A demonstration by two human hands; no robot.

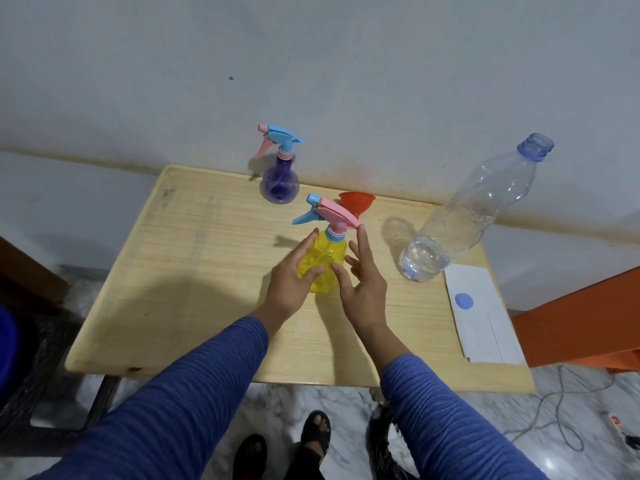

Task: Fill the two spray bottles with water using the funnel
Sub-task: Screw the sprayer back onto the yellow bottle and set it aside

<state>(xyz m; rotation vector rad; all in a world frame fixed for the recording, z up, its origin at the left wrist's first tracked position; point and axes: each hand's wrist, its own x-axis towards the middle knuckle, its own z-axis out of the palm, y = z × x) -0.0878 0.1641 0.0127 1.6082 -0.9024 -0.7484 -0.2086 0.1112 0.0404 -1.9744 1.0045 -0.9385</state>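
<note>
A yellow spray bottle (325, 258) with a pink and blue trigger head stands upright mid-table. My left hand (294, 275) wraps its body from the left. My right hand (363, 282) is beside it on the right, fingers spread, index fingertip touching the back of the pink trigger head. A purple spray bottle (280, 185) with its blue and pink head on stands at the far edge. The red funnel (356, 202) sits just behind the yellow bottle. A large clear water bottle (460, 216), uncapped, holds a little water at its base.
The wooden table (194, 271) stands against a pale wall. A white paper sheet (485, 327) with the blue bottle cap (464, 301) on it lies at the right edge. An orange piece of furniture (581, 320) is to the right, cables on the floor.
</note>
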